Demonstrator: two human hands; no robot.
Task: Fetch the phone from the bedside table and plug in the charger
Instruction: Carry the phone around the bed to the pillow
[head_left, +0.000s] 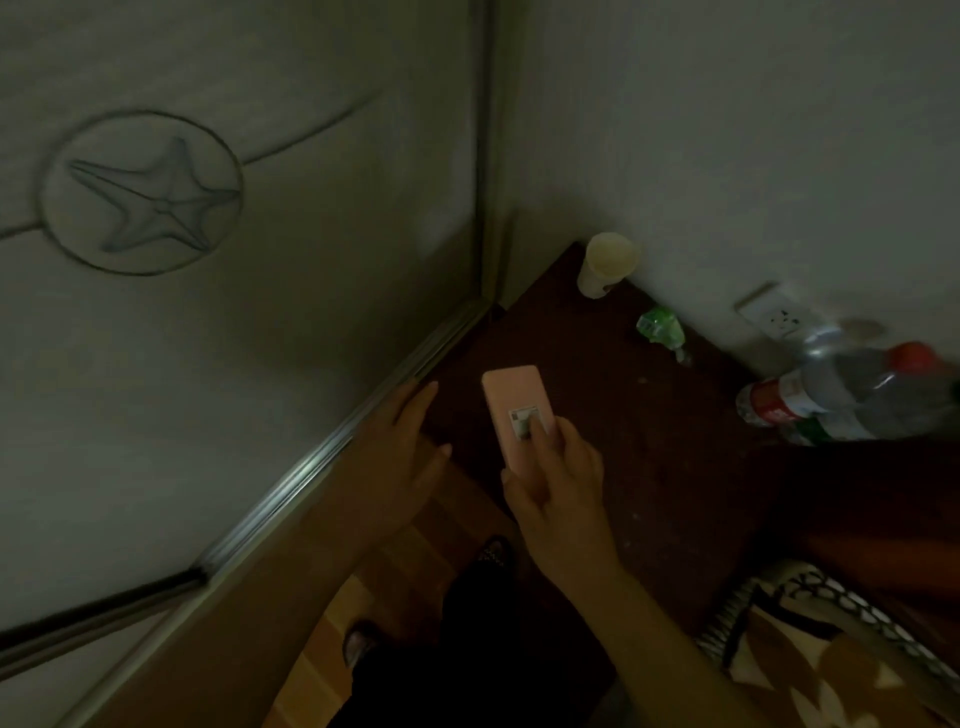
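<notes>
A pink-cased phone (511, 410) lies back up near the left edge of the dark brown bedside table (649, 426). My right hand (553, 483) grips its near end, thumb at the left side and a finger on a small sticker on its back. My left hand (410, 447) hovers with fingers spread just left of the phone, by the table's edge, holding nothing. A white wall socket (776, 317) sits on the wall behind the table. No charger or cable shows in this dim view.
A pale cup (605, 265) stands in the table's far corner. A crumpled green bottle (662, 330) lies near the wall, clear plastic bottles (852, 395) at the right. A wardrobe door (234, 260) with a metal rail stands left. Patterned bedding (831, 654) lies lower right.
</notes>
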